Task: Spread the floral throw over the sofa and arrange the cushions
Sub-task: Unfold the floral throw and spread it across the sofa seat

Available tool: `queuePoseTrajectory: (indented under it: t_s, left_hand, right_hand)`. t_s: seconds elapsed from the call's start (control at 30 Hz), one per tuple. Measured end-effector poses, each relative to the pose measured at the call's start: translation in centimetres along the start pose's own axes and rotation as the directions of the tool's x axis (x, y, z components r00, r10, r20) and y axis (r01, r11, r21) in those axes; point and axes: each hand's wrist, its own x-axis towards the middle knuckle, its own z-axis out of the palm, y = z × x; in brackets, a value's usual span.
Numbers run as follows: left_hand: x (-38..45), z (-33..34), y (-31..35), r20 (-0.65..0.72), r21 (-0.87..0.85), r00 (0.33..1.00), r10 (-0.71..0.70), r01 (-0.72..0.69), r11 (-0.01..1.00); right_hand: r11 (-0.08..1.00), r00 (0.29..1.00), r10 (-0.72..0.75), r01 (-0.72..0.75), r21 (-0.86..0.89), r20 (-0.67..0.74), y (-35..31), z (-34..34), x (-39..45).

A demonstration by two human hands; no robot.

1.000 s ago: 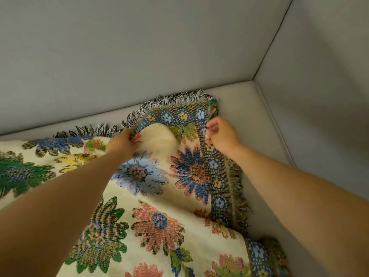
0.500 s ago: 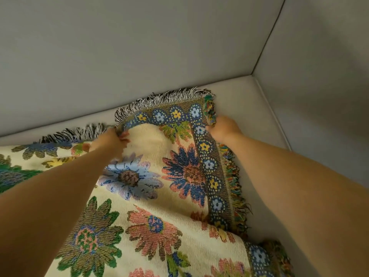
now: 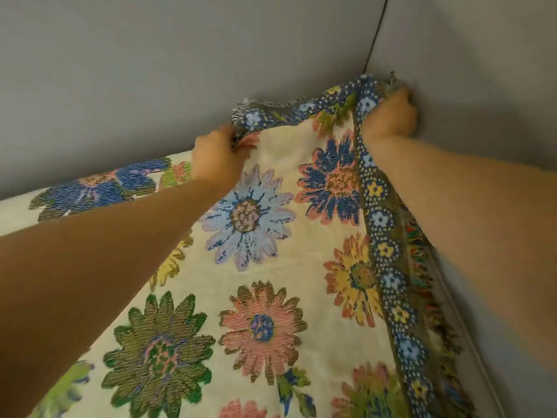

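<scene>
Grey sofa [image 3: 150, 70]: backrest across the far side, armrest wall on the right, the two meeting at a dark seam in the far right corner. Floral throw [image 3: 265, 267] draped over the seat from the near left up to that corner, cream ground with large woven flowers, blue dotted border and fringe along the right edge beside the armrest. Far corner of the throw lifted off the seat and held against the sofa's corner, not yet laid flat or tucked. Judged roughly midway through the spreading: cloth covering most of the visible seat, far edge and corner left to settle, backrest bare. No cushions in view, so the arranging step apparently untouched. No containers visible anywhere, hence nothing to report inside any.

Right hand [image 3: 388, 116] at the far right corner, fingers curled around the border, gripping it close to the armrest. Left hand [image 3: 215, 155] to its left, fingers pinching the far edge of the throw near the backrest. Frame blurred in places.
</scene>
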Motion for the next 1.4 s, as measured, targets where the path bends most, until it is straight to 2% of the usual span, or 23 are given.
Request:
queuePoseTrajectory:
  t_s: [0.07,0.1,0.2,0.3,0.37,0.43,0.53,0.73,0.83,0.93,1.0,1.07,1.1,1.2,1.27,1.3,1.33,1.4]
  left_hand:
    - [0.1,1.0,0.2,0.065,0.053,0.997,0.039,-0.042,0.998]
    - [0.2,1.5,-0.3,0.103,0.085,0.995,0.002,-0.011,0.996]
    - [0.2,2.8,-3.7,0.166,0.128,0.955,-0.246,0.226,0.966]
    - [-1.3,1.9,-7.3,0.125,0.257,0.917,-0.379,0.339,0.905]
    - [-2.8,1.2,-9.0,0.132,0.331,0.929,-0.347,0.289,0.898]
    - [-4.8,1.0,-9.7,0.172,0.425,0.962,-0.211,0.121,0.897]
    - [-8.7,2.1,-9.1,0.329,0.516,0.941,-0.078,-0.110,0.850]
    - [-18.8,4.7,-5.5,0.479,0.397,0.877,-0.033,-0.183,0.900]
    - [-24.4,5.4,-6.4,0.552,0.402,0.832,-0.065,-0.197,0.894]
    - [-29.3,5.4,-8.4,0.641,0.419,0.752,-0.153,-0.176,0.891]
    - [-32.0,5.3,-9.6,0.651,0.410,0.741,-0.166,-0.159,0.898]
    - [-34.2,5.1,-10.6,0.644,0.372,0.751,-0.150,-0.135,0.918]
    - [-35.5,5.0,-11.1,0.645,0.362,0.751,-0.142,-0.137,0.922]
    - [-39.1,5.4,-12.7,0.649,0.385,0.753,-0.108,-0.203,0.900]
    - [-40.7,6.1,-13.3,0.627,0.397,0.771,-0.111,-0.194,0.897]
    - [-41.7,6.6,-13.5,0.615,0.411,0.779,-0.125,-0.181,0.894]
    - [-42.3,7.0,-13.5,0.594,0.434,0.793,-0.132,-0.178,0.883]
    - [-42.6,7.9,-13.4,0.539,0.478,0.833,-0.125,-0.180,0.860]
  right_hand:
    - [0.995,0.994,-0.095,0.096,-0.024,0.049,-0.1,0.3,-0.2]
    - [0.988,0.984,-0.142,0.147,-0.035,0.111,0.2,0.5,-0.4]
    - [0.971,0.924,-0.214,0.236,-0.034,0.317,2.2,0.9,-1.5]
    - [0.947,0.883,-0.290,0.320,-0.020,0.368,4.8,1.0,-3.9]
    - [0.941,0.883,-0.291,0.334,-0.058,0.369,7.1,0.5,-5.5]
    - [0.917,0.864,-0.248,0.355,-0.183,0.438,9.4,-0.1,-7.2]
    - [0.882,0.827,-0.196,0.383,-0.273,0.527,11.5,-1.0,-9.3]
    - [0.852,0.789,-0.252,0.455,-0.258,0.561,16.0,-4.2,-15.2]
    - [0.841,0.765,-0.199,0.455,-0.294,0.613,20.5,-5.9,-19.2]
    - [0.856,0.753,-0.129,0.413,-0.311,0.645,25.3,-7.4,-23.7]
    - [0.851,0.753,-0.093,0.400,-0.342,0.651,28.2,-7.9,-26.5]
    - [0.843,0.771,-0.057,0.378,-0.384,0.634,30.2,-7.9,-28.9]
    - [0.867,0.803,-0.021,0.312,-0.389,0.595,31.1,-7.7,-30.3]
    - [0.948,0.915,0.129,-0.001,-0.318,0.382,33.2,-6.9,-34.2]
    - [0.938,0.912,0.295,-0.219,-0.270,0.285,33.8,-6.5,-35.6]
    - [0.926,0.893,0.346,-0.276,-0.256,0.289,34.2,-6.3,-36.2]
    - [0.927,0.883,0.353,-0.285,-0.244,0.310,34.4,-6.0,-36.4]
    - [0.957,0.893,0.273,-0.214,-0.197,0.359,34.5,-5.4,-35.9]
